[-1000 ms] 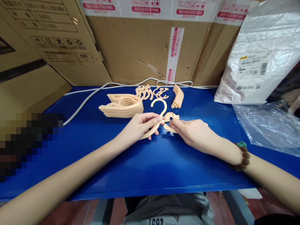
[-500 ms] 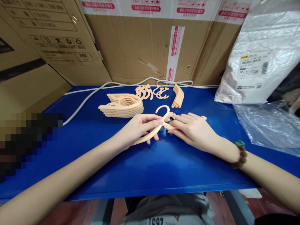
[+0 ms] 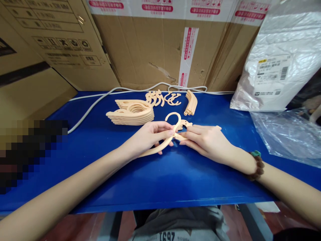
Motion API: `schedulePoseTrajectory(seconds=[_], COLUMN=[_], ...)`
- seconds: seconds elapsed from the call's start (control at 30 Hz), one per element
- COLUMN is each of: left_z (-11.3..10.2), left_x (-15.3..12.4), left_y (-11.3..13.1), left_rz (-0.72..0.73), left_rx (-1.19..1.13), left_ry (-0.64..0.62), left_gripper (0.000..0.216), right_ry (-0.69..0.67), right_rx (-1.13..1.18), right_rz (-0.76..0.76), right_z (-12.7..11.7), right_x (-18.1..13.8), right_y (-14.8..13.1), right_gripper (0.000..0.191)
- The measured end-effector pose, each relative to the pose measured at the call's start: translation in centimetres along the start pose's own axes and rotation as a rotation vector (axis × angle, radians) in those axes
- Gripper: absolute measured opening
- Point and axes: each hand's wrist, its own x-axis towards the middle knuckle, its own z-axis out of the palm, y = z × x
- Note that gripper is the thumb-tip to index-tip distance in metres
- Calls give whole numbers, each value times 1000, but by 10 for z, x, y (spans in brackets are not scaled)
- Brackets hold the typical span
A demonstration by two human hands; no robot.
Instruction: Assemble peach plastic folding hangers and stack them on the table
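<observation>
A beige plastic clothes hanger (image 3: pixel 160 146) with a curved hook on top is held between my two hands. My left hand (image 3: pixel 154 135) pinches it at the joint below the hook, and one arm of the hanger runs down under my palm. My right hand (image 3: pixel 209 139) is closed on the hanger's other arm, which is mostly hidden beneath the fingers. Just behind my right fingers lies another beige hanger part (image 3: pixel 185 124) with small holes, partly covered by the hand.
A stack of folded beige hangers (image 3: pixel 130 115) lies behind my left hand. Farther back are loose hooks (image 3: pixel 173 98) and a bundle of curved arms (image 3: pixel 191 103). A white cable (image 3: pixel 100 95), cardboard boxes (image 3: pixel 150 50), a white parcel bag (image 3: pixel 273 73) and clear plastic (image 3: pixel 288 134) border the blue table (image 3: pixel 163 187).
The hanger's hook has tipped very slightly to the left. My right hand has shifted a little, showing more of the holed part behind it. Both hands keep their hold.
</observation>
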Motion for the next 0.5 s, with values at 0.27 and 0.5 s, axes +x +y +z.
schedulePoseTrajectory(seconds=[0.27, 0.5], left_z=[2, 5], left_x=[1, -1], left_y=[-2, 2], left_rz=[51, 98], left_rx=[51, 142], left_ry=[33, 95], left_gripper=[16, 18], right_ry=[-9, -63], right_rx=[27, 51], right_rz=[5, 49], right_z=[1, 0], right_x=[1, 1], right_y=[0, -2], right_gripper=[35, 38])
